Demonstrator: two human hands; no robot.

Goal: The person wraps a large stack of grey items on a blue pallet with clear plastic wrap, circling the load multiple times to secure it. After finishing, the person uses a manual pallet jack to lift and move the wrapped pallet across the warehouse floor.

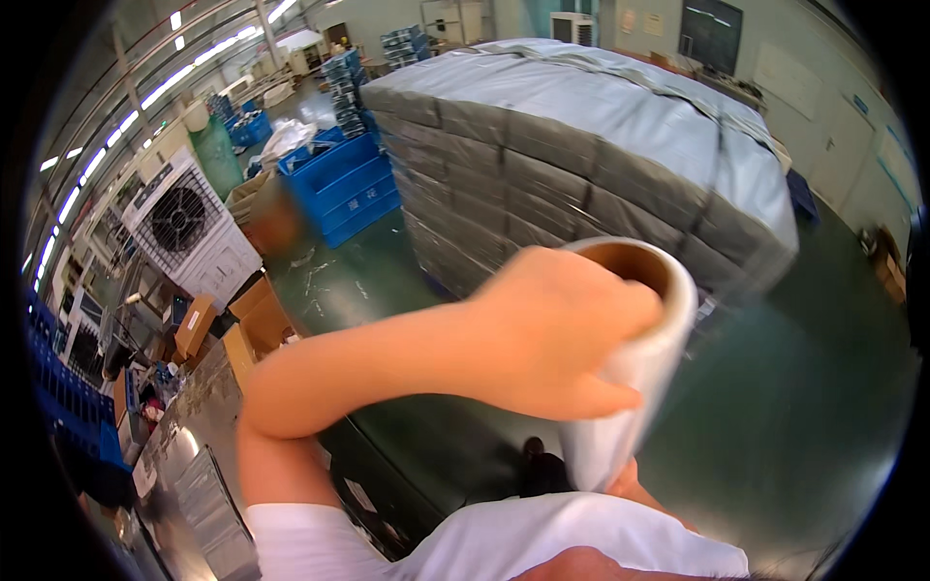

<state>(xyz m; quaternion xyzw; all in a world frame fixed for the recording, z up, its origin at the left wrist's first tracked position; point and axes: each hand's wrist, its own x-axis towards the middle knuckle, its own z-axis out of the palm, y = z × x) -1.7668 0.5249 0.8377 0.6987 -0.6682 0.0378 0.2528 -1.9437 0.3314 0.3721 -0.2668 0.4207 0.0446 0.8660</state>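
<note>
A thick roll of clear stretch film (603, 447) stands nearly upright in front of my chest, its brown cardboard core open at the top. My left hand (557, 334) grips the roll's upper end, fingers over the rim and the thumb down its side. Low on the roll, my right hand (628, 478) is mostly hidden behind it; some of its fingers show against the roll's lower end. Beyond the roll is a large stack of grey bundles (542, 174), strapped and wrapped in shiny film.
To the left stand blue plastic crates (344, 189), a white fan unit (189, 228) and an open cardboard box (260, 315). A metal-topped table (208, 513) lies close by my left side. Green floor (775, 407) runs along the right.
</note>
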